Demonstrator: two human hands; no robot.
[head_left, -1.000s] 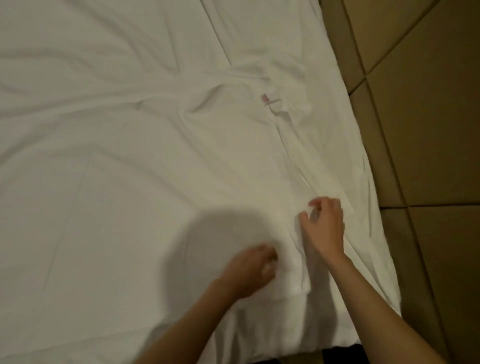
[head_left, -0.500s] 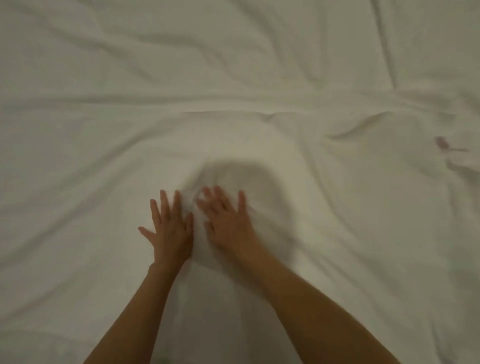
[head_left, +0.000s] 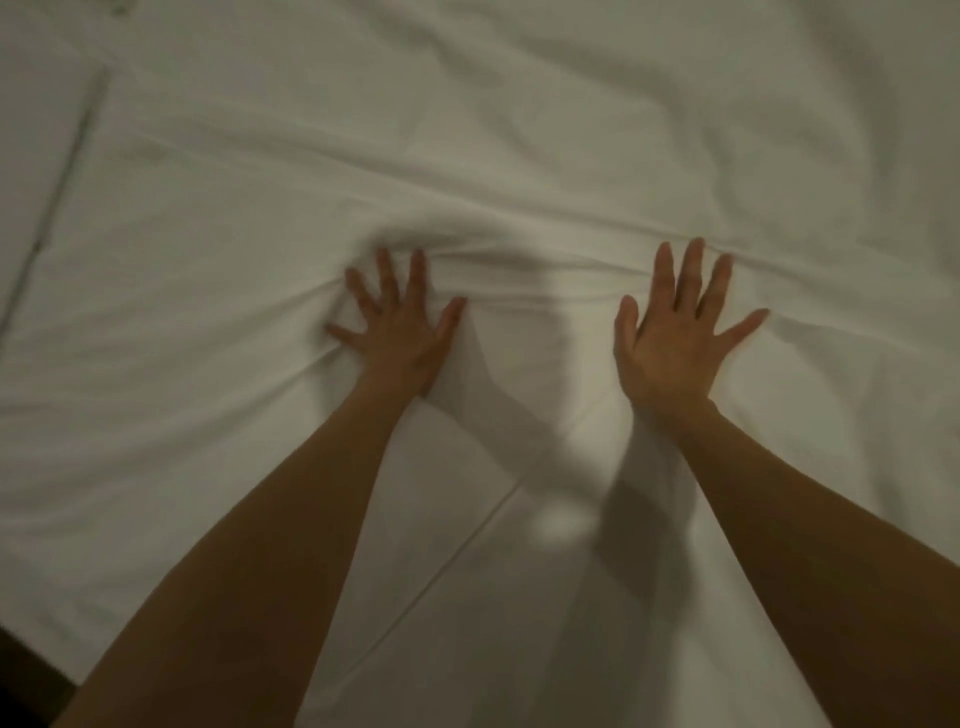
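Both hands have slid apart since half a second ago, when they lay almost side by side; a broad strip of the white cloth (head_left: 519, 156) now shows between them. A long ridge of wrinkles (head_left: 524, 244) runs across the cloth, and everything else is placed from it. The left hand (head_left: 400, 338) lies palm down just on the near side of the ridge, toward its left end, its fingers (head_left: 387, 275) straight, spread wide and pressing flat on the cloth, with the tips reaching into the bunched folds. The right hand (head_left: 670, 343) lies palm down on the near side of the ridge too, toward its right end, fingers straight and fanned wide, the longest tips touching the ridge. Neither hand holds or pinches anything. The cloth lies spread out under both hands and forearms and runs on well beyond the ridge, rumpled into soft folds there. On the near side of the ridge, between the forearms, a thin straight seam (head_left: 457, 545) crosses the cloth on a slant. Left of the ridge, well apart from it, a stitched edge (head_left: 67, 156) runs away from the person. Nearest the person, far left of the ridge, a dark corner of floor (head_left: 21, 675) shows past the cloth.
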